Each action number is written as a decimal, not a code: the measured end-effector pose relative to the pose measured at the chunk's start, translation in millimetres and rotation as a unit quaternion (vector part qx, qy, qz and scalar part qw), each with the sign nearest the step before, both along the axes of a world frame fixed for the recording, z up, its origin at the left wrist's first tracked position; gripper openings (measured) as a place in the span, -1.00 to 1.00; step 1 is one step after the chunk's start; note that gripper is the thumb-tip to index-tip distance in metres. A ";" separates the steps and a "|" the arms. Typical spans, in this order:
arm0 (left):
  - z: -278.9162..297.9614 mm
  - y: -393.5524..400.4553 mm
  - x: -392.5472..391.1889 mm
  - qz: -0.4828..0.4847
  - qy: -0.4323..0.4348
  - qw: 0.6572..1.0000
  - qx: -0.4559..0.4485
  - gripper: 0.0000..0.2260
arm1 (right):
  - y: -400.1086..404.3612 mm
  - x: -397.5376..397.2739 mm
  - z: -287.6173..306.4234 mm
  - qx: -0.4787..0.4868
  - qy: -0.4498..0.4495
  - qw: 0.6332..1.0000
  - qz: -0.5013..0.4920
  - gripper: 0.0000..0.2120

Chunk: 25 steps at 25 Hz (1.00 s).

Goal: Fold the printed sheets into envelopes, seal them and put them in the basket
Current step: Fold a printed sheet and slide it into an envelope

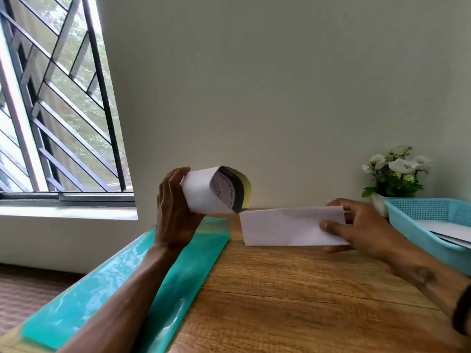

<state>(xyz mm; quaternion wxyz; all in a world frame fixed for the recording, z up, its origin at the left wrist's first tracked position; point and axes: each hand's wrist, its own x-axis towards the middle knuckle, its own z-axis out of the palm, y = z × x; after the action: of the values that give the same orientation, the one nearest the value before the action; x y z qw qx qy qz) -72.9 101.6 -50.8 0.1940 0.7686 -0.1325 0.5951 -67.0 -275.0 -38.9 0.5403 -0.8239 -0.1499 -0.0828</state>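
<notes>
White folded paper envelope (pixel 290 226) sits pinched in my right hand (pixel 356 225) above the wooden table (pixel 293 301); my raised left hand (pixel 173 212) grips a curled printed sheet (pixel 216 191).

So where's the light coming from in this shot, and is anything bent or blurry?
Head view: daylight enters from the window on the left, leaving glare on the teal mat; the wide lens tilts the window bars; the print inside the curled sheet is too soft to read fully; the flowers look slightly soft.
</notes>
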 end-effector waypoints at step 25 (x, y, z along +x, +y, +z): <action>-7.3 -4.1 6.4 0.211 0.099 0.969 0.086 -0.21 | -12.1 12.4 -0.5 0.298 0.035 0.954 0.015 -0.79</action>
<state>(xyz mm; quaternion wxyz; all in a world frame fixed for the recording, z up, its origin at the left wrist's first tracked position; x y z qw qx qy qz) -66.5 97.6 -58.1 0.0093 0.8482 0.0013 0.5296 -54.6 -287.1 -39.4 0.7677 -0.6250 -0.1117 -0.0863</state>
